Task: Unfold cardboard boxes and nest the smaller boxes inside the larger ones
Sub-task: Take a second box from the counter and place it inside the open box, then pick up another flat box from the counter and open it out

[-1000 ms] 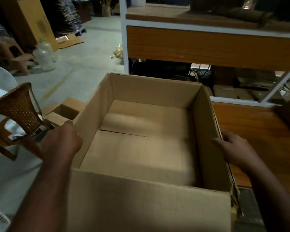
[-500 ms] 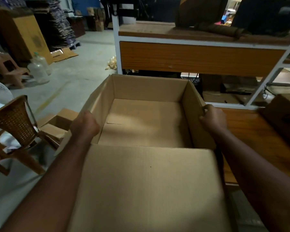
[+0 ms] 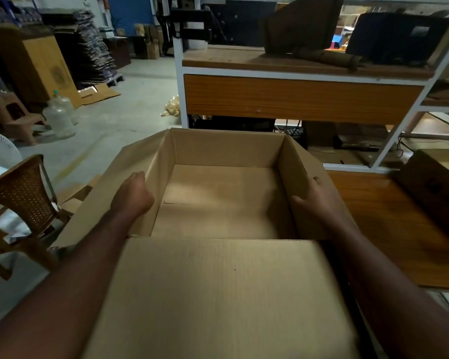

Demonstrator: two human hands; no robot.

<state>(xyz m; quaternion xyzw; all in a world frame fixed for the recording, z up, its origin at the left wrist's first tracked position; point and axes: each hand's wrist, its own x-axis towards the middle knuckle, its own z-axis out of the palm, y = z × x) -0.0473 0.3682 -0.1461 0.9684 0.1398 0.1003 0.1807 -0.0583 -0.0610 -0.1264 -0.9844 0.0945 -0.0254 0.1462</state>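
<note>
Warehouse floor [image 3: 119, 120]; hands [image 3: 134, 196] (both) on open box [image 3: 218, 203]

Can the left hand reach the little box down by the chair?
Probably yes. The left hand rests on the big box, and the little box sits just beyond its left flap, nothing between.
</note>
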